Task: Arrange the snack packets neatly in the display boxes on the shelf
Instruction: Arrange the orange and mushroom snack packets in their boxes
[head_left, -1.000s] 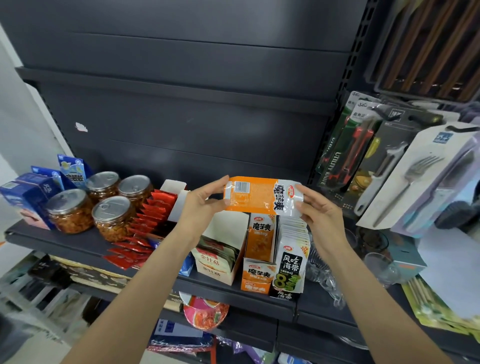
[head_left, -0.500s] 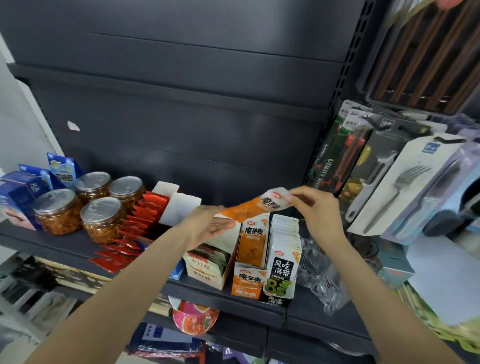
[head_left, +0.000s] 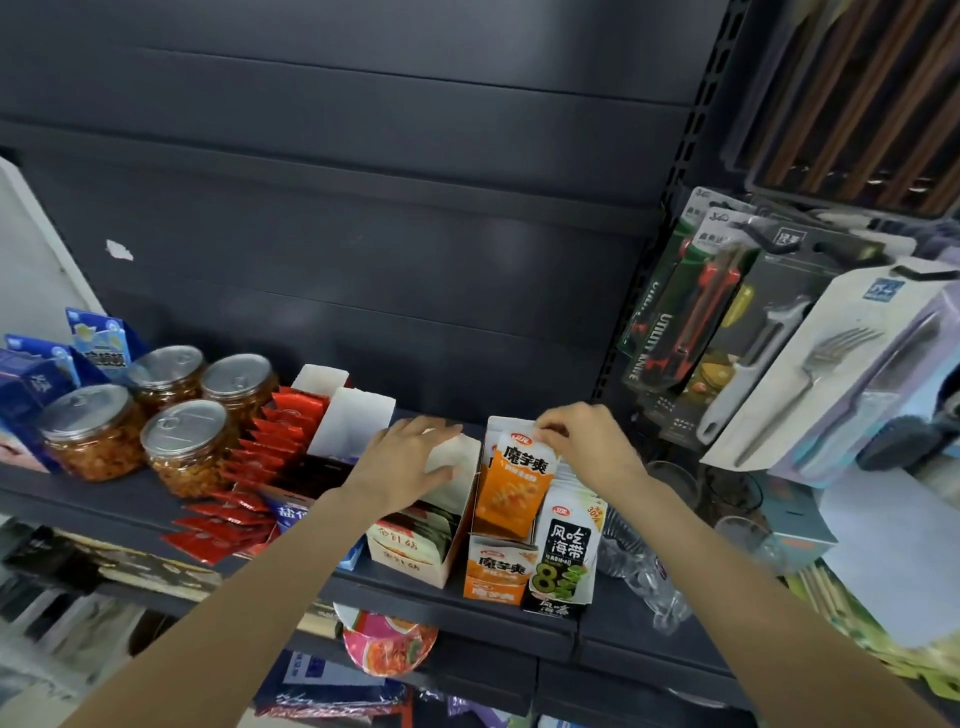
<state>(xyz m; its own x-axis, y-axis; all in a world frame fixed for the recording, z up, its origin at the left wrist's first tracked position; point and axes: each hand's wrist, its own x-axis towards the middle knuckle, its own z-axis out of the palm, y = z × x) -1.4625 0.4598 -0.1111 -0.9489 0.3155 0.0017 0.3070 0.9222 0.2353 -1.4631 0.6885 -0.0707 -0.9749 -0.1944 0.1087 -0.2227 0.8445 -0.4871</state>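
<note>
**A:** Head view, left to right. What's off past your left hand?

**B:** Well to the left of my fingers stand the jars (head_left: 187, 441), then loose red packets (head_left: 228, 525) spilling toward the shelf (head_left: 130, 509) edge. My left hand (head_left: 410, 462) rests on the white flap (head_left: 452, 467) of the cream box (head_left: 415, 551); fingers fairly straight, thumb against the flap's front, bracing it and not carrying anything.

**A:** And the packet?

**B:** Just right of those fingers. The orange packet (head_left: 514, 483) stands upright at the front of the orange box (head_left: 498, 571), long axis vertical, leaning slightly back. My right hand (head_left: 587, 447) is directly over it, and my right fingertips (head_left: 545, 434) pinch its white top edge.

**A:** So which hand does the next bit?

**B:** The right, I'd say. It is already on the packet, with the slot straight below my fingertips, so the move is likely a short push down until the packet seats level with those behind it. The left looks best left steadying the neighbouring box.

**A:** Further right?

**B:** The kelp box (head_left: 563, 561) sits touching the orange one, beneath my right wrist. Beyond it hang carded kitchen tools (head_left: 779, 364), well clear of my fingers.
</note>
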